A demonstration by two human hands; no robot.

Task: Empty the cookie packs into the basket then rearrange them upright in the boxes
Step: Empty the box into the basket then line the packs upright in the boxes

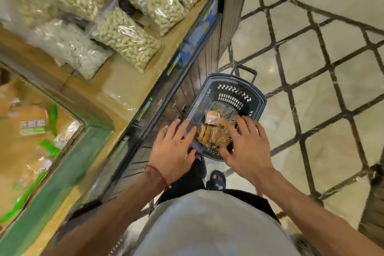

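"Hovering over the basket (257, 97), why both hands?"
"The cookie packs (212, 131) lie loose inside it. The left hand (172, 147) and right hand (245, 145) spread above them, each grip released, probably to scoop a bunch out together."

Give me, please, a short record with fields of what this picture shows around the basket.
setting: shop aisle; dark basket on the floor beside a shelf
basket contents: cookie packs in a loose pile, not upright
left hand: fingers spread above the basket's near left rim; contact unclear
right hand: fingers spread above the cookie packs; contact unclear
shelf top: clear bags of peanuts
box: green-edged, far left, holds packs; blurred
task state: packs lie in the basket, none plainly held
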